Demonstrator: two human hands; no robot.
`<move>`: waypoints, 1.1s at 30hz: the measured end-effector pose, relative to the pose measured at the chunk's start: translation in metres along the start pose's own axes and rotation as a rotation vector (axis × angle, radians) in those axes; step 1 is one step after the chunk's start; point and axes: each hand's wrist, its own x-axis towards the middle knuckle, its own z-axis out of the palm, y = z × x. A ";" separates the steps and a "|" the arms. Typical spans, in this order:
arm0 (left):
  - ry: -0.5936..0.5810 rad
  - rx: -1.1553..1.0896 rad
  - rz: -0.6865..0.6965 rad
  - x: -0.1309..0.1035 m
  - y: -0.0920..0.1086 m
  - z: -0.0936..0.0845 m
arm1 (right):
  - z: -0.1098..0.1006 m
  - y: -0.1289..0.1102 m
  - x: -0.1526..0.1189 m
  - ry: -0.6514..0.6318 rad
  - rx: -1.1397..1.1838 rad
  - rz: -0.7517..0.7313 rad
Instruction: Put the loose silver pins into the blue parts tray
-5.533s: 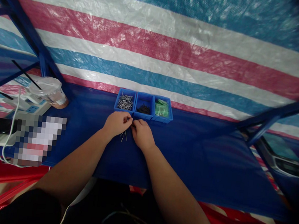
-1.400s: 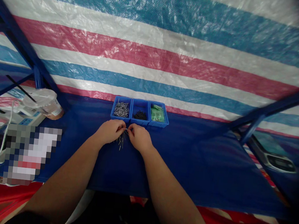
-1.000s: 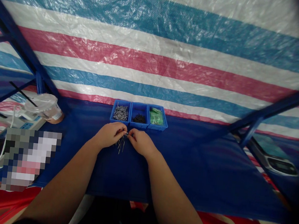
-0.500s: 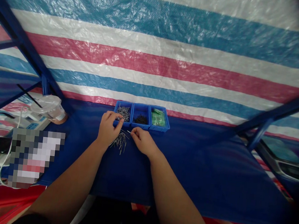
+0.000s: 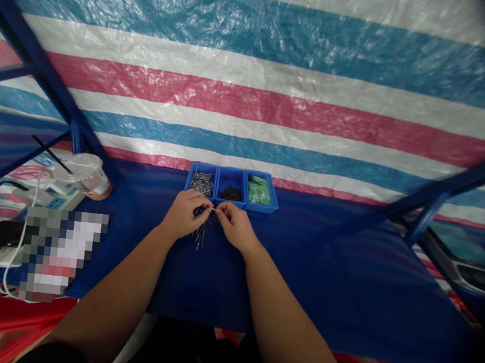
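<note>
My left hand [image 5: 185, 213] and my right hand [image 5: 235, 225] meet fingertip to fingertip just in front of the blue bins. A thin metal pin [image 5: 212, 208] spans the small gap between them. Right thumb and forefinger pinch one end, and the left fingertips close on the other; its exact shape is too small to make out. Under and beside my left hand lies a loose pile of similar pins [image 5: 200, 236] on the blue table surface, partly covered by the hand. More silver pins [image 5: 201, 183] fill the left blue bin [image 5: 190, 177].
The middle bin [image 5: 233, 176] holds small dark pieces [image 5: 230, 193], the right bin [image 5: 267, 208] green packets [image 5: 259, 190]. Leftward are a lidded plastic cup [image 5: 89, 177], a power strip [image 5: 56, 202] and white cables [image 5: 9, 264]. Blue frame posts [image 5: 78, 138] flank the table; striped sheeting [image 5: 251, 98] hangs behind.
My left hand has come away from the left bin's front edge, moving right and down to meet the right fingertips at the pin. The right hand has barely moved.
</note>
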 end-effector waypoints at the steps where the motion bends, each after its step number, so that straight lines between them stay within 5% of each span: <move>1: -0.004 0.005 -0.001 0.000 0.000 0.000 | 0.000 0.001 0.000 0.021 0.001 0.002; 7: 0.210 0.028 -0.022 0.000 -0.006 0.002 | 0.002 0.012 0.003 0.163 0.001 0.034; 12: 0.338 0.120 -0.164 0.001 -0.015 0.005 | 0.003 0.013 0.002 0.011 -0.097 0.052; 19: 0.366 0.146 -0.240 0.000 -0.016 0.002 | 0.001 0.000 -0.002 -0.216 -0.281 0.061; 28: 0.348 0.112 -0.238 0.001 -0.014 0.003 | 0.016 -0.014 -0.001 -0.136 -0.550 0.160; 33: 0.310 0.053 -0.128 0.000 -0.009 0.003 | 0.022 -0.013 -0.001 -0.089 -0.613 0.172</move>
